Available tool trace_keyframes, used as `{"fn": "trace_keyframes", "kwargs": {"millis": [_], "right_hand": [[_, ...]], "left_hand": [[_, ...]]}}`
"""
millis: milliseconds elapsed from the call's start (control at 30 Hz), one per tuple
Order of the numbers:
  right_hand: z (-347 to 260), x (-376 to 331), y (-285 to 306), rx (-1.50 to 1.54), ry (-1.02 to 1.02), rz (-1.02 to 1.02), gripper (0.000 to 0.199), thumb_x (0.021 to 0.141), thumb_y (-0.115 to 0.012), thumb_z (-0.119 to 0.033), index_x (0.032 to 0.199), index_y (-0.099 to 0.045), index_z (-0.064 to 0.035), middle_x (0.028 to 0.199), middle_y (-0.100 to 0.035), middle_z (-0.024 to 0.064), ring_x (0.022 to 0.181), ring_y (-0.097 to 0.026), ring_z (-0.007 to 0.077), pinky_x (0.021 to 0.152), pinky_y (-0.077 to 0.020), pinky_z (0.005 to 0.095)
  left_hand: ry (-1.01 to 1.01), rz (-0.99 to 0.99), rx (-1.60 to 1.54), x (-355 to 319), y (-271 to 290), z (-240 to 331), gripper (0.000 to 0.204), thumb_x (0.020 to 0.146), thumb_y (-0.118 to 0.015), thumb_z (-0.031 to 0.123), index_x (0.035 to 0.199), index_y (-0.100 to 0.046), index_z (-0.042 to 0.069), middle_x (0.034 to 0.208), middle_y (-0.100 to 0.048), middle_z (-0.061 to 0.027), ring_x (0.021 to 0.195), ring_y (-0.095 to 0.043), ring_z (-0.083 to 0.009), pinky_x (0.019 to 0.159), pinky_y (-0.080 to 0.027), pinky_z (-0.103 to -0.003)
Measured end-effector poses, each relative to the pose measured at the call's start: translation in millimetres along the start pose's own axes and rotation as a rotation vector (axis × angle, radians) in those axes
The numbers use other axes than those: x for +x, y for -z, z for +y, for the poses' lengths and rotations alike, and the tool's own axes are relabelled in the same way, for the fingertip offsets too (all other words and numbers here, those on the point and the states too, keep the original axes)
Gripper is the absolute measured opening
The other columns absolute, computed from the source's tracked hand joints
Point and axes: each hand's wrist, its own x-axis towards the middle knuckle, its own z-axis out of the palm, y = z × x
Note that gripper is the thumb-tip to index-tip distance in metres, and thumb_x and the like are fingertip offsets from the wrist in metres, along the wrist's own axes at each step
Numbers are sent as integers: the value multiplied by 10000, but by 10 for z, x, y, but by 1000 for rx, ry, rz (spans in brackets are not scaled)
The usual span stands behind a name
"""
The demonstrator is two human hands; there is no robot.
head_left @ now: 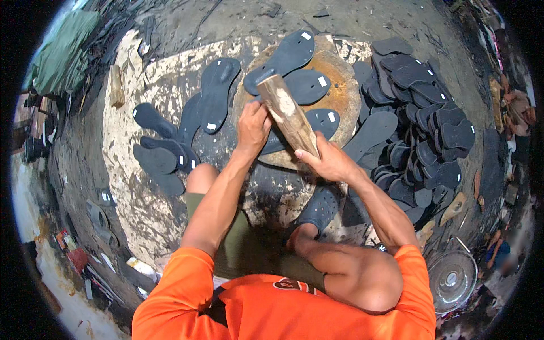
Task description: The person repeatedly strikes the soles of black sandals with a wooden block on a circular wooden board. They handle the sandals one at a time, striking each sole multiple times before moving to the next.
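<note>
My right hand (327, 161) is wrapped round the near end of a rough wooden block (288, 115), which slants up and to the left over a round, rust-stained work block (341, 68). My left hand (253, 126) is closed in a pinch beside the block's left edge; what its fingers hold is hidden. Dark shoe soles with small white labels lie under and around the wood: one long sole (294, 51) at the far side, another sole (307, 86) in the middle, and a third (324, 119) on the right, partly covered.
A large heap of dark soles (419, 124) is piled on the right. Several more soles (218, 90) lie on the left of the worn, pale-patched sheet (127, 192). A small wood piece (117, 86) sits far left, and a round metal lid (451, 280) lies at the lower right.
</note>
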Motion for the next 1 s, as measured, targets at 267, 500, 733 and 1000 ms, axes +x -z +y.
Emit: {"fn": "trace_keyframes", "kwargs": {"millis": [267,500,733,1000], "right_hand": [[297,-62,-103,726,-67,-156,492,1038,-574,-490,1184,-628,-23,926,-648,21,819,-602,89,753,-507,272],[301,-69,-113,486,-106,-130,734,1012,-538,-572,1296,-574,103,1247,-655,259,1189,-620,330,1013,-469,402],[232,-378,-290,1207,-105,-180,491,1068,-504,-454,1193,-585,13,862,-691,103,721,-693,197,675,-572,323],[23,-837,13,1213,-68,-44,547,1068,-491,-468,1266,-559,38,852,-688,95,694,-686,177,637,-579,311]], "left_hand": [[639,178,-495,-66,-57,146,174,921,-755,138,1052,-734,25,885,-687,-62,749,-657,-113,673,-533,-316],[315,272,-479,381,448,499,164,1025,-654,182,1029,-696,23,856,-696,-38,709,-608,-94,638,-496,-267],[675,10,-605,-295,204,430,224,1056,-607,221,1070,-673,8,859,-714,-61,770,-687,-107,678,-561,-268],[641,-73,-439,-301,93,313,259,1054,-609,254,1092,-684,8,893,-733,-93,781,-704,-120,680,-550,-278]]}}
